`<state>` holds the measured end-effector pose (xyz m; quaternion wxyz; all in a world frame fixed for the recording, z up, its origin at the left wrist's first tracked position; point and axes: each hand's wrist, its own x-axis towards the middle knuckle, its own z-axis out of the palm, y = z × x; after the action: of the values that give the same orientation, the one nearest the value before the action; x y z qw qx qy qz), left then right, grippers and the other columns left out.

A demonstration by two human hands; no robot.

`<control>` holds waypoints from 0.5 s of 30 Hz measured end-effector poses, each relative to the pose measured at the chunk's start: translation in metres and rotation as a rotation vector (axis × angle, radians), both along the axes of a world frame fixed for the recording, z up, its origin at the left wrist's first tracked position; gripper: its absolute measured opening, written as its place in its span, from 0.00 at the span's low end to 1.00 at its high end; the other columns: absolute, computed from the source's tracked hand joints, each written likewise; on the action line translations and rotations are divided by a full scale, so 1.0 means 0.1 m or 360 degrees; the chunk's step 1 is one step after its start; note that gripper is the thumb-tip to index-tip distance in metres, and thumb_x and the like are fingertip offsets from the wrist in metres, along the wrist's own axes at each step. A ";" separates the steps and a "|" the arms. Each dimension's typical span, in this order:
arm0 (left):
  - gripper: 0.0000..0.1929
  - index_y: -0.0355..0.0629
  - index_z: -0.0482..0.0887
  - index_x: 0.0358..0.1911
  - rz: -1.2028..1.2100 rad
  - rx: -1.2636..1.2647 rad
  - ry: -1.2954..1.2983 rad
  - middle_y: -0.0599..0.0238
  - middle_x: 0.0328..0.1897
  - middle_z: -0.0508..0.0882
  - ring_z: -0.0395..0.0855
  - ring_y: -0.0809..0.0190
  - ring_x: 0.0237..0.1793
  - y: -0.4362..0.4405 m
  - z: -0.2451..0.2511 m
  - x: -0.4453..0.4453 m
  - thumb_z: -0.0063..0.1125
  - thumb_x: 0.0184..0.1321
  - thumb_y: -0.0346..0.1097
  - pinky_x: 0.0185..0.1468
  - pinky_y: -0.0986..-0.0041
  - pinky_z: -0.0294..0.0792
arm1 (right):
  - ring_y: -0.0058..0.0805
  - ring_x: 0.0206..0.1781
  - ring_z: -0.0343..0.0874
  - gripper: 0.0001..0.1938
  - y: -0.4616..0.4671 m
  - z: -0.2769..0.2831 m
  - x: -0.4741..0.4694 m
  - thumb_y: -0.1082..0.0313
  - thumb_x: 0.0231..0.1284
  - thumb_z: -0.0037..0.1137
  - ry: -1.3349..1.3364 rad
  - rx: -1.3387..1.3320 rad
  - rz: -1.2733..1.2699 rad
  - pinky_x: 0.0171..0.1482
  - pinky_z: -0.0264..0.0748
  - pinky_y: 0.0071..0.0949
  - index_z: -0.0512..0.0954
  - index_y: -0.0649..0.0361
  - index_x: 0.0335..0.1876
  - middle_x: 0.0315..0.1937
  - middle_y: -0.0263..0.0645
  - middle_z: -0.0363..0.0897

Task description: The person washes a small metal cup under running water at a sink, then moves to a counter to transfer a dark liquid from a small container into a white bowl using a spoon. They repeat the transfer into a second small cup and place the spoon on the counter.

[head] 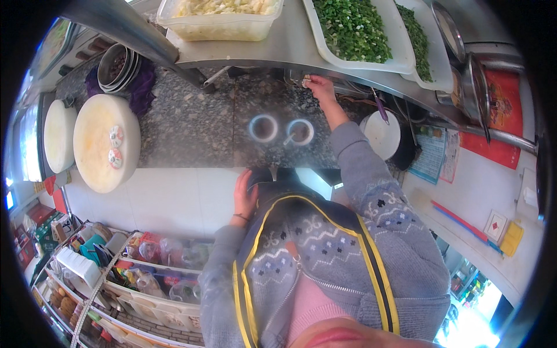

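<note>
My right hand (323, 90) reaches under the steel shelf at the back of the counter. Its fingertips pinch a small whitish piece (306, 81), too small to name. Nearer to me, two white cups stand on the speckled stone counter (187, 117): a left cup (276, 129) and a right cup (311, 132). Both hold something dark, and a pale spoon or handle (289, 139) leans in the right one. My left hand (246, 193) rests against my dark apron, just below the counter's front edge, with nothing visible in it.
Above the counter, the steel shelf (291, 48) bears tubs of chopped green onion (354, 32), other chopped greens (415, 41) and pale chopped food (226, 8). A purple-handled utensil (380, 108) hangs over a white pot (383, 139). Thick round boards (95, 143) and stacked bowls (114, 71) stand left.
</note>
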<state>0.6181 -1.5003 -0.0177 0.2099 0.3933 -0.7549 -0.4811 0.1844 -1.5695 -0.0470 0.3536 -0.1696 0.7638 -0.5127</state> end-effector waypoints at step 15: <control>0.28 0.41 0.74 0.62 -0.0001 0.0002 0.0008 0.49 0.65 0.76 0.74 0.43 0.64 -0.01 0.00 0.08 0.62 0.54 0.25 0.67 0.59 0.67 | 0.35 0.43 0.86 0.12 -0.16 0.23 0.08 0.57 0.49 0.71 0.0918 0.0926 0.0198 0.47 0.80 0.33 0.87 0.46 0.40 0.37 0.37 0.87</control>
<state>0.6259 -1.5008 -0.0172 0.2114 0.3920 -0.7542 -0.4826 0.1920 -1.5856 -0.0244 0.1885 -0.2450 0.9329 -0.1845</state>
